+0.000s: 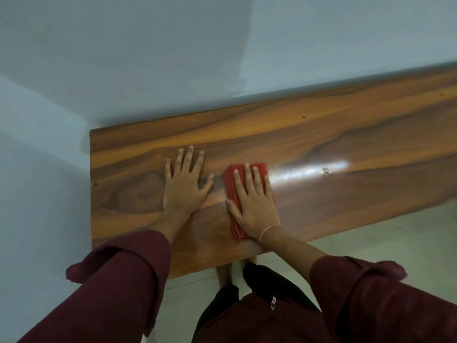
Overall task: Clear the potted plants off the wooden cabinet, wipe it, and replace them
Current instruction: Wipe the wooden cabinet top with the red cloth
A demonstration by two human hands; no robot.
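Flat, right hand (254, 204) presses cloth (247, 169) onto cabinet (346, 144).

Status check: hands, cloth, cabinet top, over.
Left hand flat and empty on the brown wooden cabinet top. Right hand pressing the folded red cloth flat. No pots in view, nothing blocking.

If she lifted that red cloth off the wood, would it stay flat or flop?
Probably flop: the red cloth lies folded in soft layers under the right hand. It looks thin, so likely light. On the glossy cabinet top it should slide easily.
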